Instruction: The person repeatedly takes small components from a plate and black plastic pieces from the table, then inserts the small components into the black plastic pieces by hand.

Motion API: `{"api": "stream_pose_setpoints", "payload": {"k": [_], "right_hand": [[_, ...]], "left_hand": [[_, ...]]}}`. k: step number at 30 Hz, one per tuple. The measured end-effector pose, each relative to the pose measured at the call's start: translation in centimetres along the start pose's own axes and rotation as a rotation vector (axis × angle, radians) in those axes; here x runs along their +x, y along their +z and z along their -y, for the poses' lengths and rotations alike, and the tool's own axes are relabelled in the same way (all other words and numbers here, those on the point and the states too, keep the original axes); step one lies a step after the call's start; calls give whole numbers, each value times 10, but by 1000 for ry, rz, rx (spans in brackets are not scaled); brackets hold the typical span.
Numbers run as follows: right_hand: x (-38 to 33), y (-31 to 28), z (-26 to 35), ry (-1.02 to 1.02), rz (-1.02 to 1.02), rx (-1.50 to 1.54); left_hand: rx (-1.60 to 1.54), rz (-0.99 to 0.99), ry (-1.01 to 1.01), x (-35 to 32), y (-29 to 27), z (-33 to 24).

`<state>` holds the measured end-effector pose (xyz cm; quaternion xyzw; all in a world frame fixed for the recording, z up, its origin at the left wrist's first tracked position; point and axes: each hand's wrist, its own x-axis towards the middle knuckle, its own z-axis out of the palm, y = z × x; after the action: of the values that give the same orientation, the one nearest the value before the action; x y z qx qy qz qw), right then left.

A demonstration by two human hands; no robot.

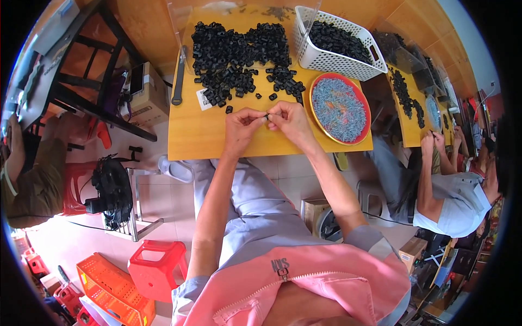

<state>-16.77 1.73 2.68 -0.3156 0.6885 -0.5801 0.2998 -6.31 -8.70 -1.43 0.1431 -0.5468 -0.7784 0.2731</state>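
Close together above the table's near part, both my hands pinch a small black plastic part (266,116), mostly hidden by the fingertips. My left hand (242,130) grips it from one side, thumb against forefinger. From the other side my right hand (292,124) does the same with its fingertips. Just beyond them lies a large heap of small black plastic parts (239,51), with a few loose ones at its near edge. Right of my right hand stands a red round tray (366,117) with a yellowish rim, full of tiny bluish-grey pieces.
The yellow table (201,141) holds a white perforated basket (337,66) of black parts at the back right. A dark flat strip (179,76) lies along the left edge. Red stools (157,269) and an orange crate (111,293) stand behind left. Another person (451,201) works at right.
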Motion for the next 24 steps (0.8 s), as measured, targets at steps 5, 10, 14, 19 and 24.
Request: {"api": "stream_pose_setpoints", "payload": {"k": [5, 10, 14, 19, 24], "right_hand": [[1, 8, -8, -99, -115, -228], [-2, 17, -13, -318, -205, -345], [-6, 28, -18, -381, -295, -278], [-3, 33, -24, -365, -393, -330], [-6, 23, -25, -334, -406, -322]], "left_hand": [[82, -76, 33, 1, 4, 6], [106, -227, 79, 3, 16, 9], [78, -296, 68, 4, 23, 5], [275, -327, 12, 7, 28, -4], [417, -238, -47, 4, 24, -10]]}}
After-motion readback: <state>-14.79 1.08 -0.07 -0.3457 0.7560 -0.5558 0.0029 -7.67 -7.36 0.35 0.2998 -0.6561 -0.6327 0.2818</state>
